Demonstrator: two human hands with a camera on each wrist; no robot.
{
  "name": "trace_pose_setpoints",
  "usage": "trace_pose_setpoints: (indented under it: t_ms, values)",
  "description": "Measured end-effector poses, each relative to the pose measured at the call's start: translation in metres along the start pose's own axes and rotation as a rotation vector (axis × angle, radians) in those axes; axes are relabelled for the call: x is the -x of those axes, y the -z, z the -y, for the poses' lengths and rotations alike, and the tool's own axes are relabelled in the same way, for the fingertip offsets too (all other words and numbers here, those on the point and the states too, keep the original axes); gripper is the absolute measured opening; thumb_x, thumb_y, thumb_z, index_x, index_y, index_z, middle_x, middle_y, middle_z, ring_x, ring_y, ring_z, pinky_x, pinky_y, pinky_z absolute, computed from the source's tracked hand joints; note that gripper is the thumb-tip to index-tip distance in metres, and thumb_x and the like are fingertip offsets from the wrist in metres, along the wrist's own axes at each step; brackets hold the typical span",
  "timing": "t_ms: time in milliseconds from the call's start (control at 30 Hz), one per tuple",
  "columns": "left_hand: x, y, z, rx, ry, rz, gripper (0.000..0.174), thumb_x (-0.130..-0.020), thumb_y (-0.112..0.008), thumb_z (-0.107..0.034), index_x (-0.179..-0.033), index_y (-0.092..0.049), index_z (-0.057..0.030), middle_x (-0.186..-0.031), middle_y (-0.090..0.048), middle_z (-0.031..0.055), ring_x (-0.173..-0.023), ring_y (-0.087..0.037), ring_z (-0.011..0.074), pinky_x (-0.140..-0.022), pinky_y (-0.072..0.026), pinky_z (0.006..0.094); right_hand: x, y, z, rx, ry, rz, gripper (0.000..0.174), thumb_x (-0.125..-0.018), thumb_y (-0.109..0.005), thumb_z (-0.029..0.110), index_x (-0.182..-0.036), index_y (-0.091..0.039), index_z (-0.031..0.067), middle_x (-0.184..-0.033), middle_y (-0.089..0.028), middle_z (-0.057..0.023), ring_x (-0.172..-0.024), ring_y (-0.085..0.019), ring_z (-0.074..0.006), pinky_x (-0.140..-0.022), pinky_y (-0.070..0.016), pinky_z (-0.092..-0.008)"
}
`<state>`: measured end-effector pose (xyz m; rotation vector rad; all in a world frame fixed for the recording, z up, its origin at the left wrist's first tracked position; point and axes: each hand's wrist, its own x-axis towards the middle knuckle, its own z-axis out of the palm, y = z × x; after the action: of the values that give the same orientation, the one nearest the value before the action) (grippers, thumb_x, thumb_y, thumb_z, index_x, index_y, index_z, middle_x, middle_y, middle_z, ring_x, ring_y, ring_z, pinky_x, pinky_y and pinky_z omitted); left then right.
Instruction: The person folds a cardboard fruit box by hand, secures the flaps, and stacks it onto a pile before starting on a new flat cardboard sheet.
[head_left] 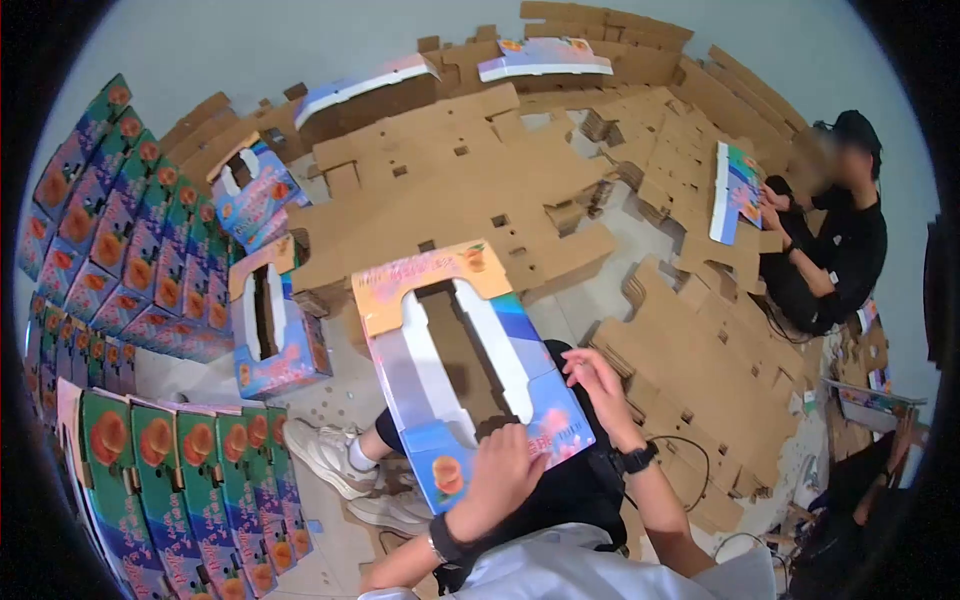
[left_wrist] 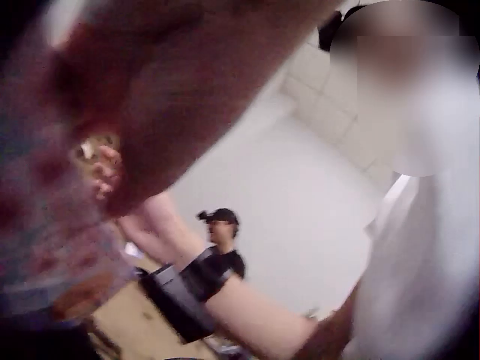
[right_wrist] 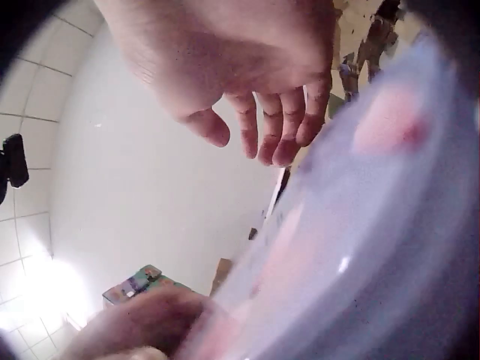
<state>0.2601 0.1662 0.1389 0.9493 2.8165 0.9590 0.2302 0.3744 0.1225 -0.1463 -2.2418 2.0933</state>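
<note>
A printed cardboard carton point(head_left: 390, 390) with peach pictures and a long opening framed by white flaps lies tilted over the person's lap. At the near end of this opening the left hand point(head_left: 500, 468) grips the carton's rim, thumb on the printed top and fingertips hidden over the edge. Close beside the carton's right side is the right hand point(head_left: 598, 390), its fingers loosely extended and holding nothing. The right wrist view shows that same right hand point(right_wrist: 247, 90) above the blurred carton side, palm visible. In the left wrist view the left hand is a dark blur.
Two similar cartons point(head_left: 285, 345) point(head_left: 255, 195) stand to the left, near stacked rows of printed cartons point(head_left: 130, 230). More cartons point(head_left: 190, 480) line the lower left. Flat brown cardboard point(head_left: 400, 210) covers much of the floor. Another person point(head_left: 840, 230) sits at right, handling a printed piece point(head_left: 735, 190).
</note>
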Motion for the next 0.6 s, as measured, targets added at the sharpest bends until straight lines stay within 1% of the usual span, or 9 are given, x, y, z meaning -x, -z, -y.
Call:
trace_pose_setpoints:
  t_ms: [67, 133, 267, 300, 333, 367, 467, 533, 600]
  values:
    - [-0.002, -0.007, -0.023, -0.139, -0.009, 0.077, 0.033, -0.081, -0.066, -0.026, -0.094, -0.051, -0.0003, -0.085, -0.051, 0.0145, -0.084, -0.055, 0.0311, -0.074, -0.042, 0.0395, -0.006, -0.001, -0.009, 0.25, 0.003, 0.028, 0.019, -0.096, -0.055, 0.017, -0.11, -0.061, 0.0054, -0.093, -0.058, -0.0001, -0.074, -0.049, -0.0085, -0.072, -0.0426, -0.0227]
    - [-0.003, -0.013, -0.021, -0.12, -0.019, 0.11, 0.031, -0.081, -0.066, -0.025, -0.094, -0.051, -0.0008, -0.085, -0.051, 0.0144, -0.085, -0.054, 0.0312, -0.076, -0.0422, 0.0403, -0.004, 0.001, -0.017, 0.476, -0.016, 0.046, 0.013, -0.095, -0.056, 0.015, -0.102, -0.062, 0.0058, -0.092, -0.057, -0.0007, -0.074, -0.048, -0.0083, -0.07, -0.0423, -0.0227]
    - [-0.007, 0.001, -0.01, -0.063, -0.063, 0.085, 0.03, -0.081, -0.065, -0.023, -0.095, -0.052, 0.0006, -0.09, -0.053, 0.0155, -0.09, -0.053, 0.0331, -0.085, -0.042, 0.0448, -0.002, 0.016, -0.041, 0.424, 0.167, -0.117, 0.013, -0.095, -0.056, 0.016, -0.096, -0.06, 0.0045, -0.084, -0.055, -0.0019, -0.071, -0.047, -0.0074, -0.064, -0.0409, -0.0238]
    - [-0.005, 0.013, -0.009, -0.015, -0.08, 0.011, 0.03, -0.081, -0.066, -0.017, -0.101, -0.054, 0.0013, -0.099, -0.055, 0.0171, -0.095, -0.054, 0.0346, -0.091, -0.0406, 0.0474, -0.002, 0.019, -0.041, 0.334, 0.053, -0.044, 0.014, -0.095, -0.056, 0.018, -0.095, -0.059, 0.0039, -0.079, -0.053, -0.0016, -0.068, -0.046, -0.0076, -0.062, -0.0397, -0.0248]
    - [-0.006, 0.03, -0.01, -0.01, -0.083, 0.015, 0.03, -0.081, -0.066, -0.017, -0.101, -0.054, 0.0013, -0.099, -0.055, 0.0171, -0.095, -0.054, 0.0346, -0.091, -0.0406, 0.0474, 0.0, 0.021, -0.042, 0.24, -0.065, 0.027, 0.016, -0.096, -0.056, 0.019, -0.094, -0.057, 0.0034, -0.074, -0.051, -0.0013, -0.066, -0.045, -0.0078, -0.06, -0.0385, -0.0258]
    - [-0.009, 0.052, -0.011, 0.026, -0.035, -0.011, 0.029, -0.08, -0.066, -0.014, -0.103, -0.056, 0.0008, -0.103, -0.056, 0.0172, -0.097, -0.054, 0.0352, -0.092, -0.0409, 0.0466, 0.002, 0.022, -0.044, 0.239, -0.074, 0.021, 0.016, -0.096, -0.056, 0.019, -0.094, -0.057, 0.0034, -0.074, -0.051, -0.0013, -0.066, -0.045, -0.0078, -0.06, -0.0385, -0.0258]
    - [-0.009, 0.09, 0.003, 0.106, 0.168, -0.081, 0.023, -0.081, -0.064, -0.007, -0.103, -0.058, -0.0007, -0.109, -0.057, 0.0164, -0.102, -0.054, 0.0359, -0.092, -0.0425, 0.0424, -0.01, 0.03, -0.052, 0.32, -0.059, 0.221, 0.026, -0.097, -0.056, 0.023, -0.087, -0.055, -0.001, -0.069, -0.047, -0.0012, -0.064, -0.043, -0.0095, -0.058, -0.0361, -0.029]
    - [-0.004, 0.084, 0.032, 0.189, 0.225, -0.171, 0.022, -0.082, -0.064, -0.008, -0.102, -0.059, 0.0008, -0.108, -0.056, 0.0154, -0.1, -0.053, 0.0336, -0.087, -0.0431, 0.0408, -0.01, 0.025, -0.033, 0.282, -0.058, 0.246, 0.03, -0.097, -0.055, 0.024, -0.084, -0.054, -0.0032, -0.07, -0.045, -0.002, -0.067, -0.043, -0.01, -0.06, -0.0358, -0.0288]
    - [0.002, 0.078, 0.046, 0.067, 0.27, -0.131, 0.025, -0.081, -0.065, -0.009, -0.104, -0.057, 0.0006, -0.107, -0.053, 0.0158, -0.098, -0.05, 0.0353, -0.087, -0.0417, 0.0421, -0.011, 0.023, -0.021, 0.28, 0.044, 0.338, 0.031, -0.098, -0.054, 0.024, -0.083, -0.053, -0.004, -0.073, -0.042, -0.0024, -0.069, -0.042, -0.012, -0.062, -0.0358, -0.0287]
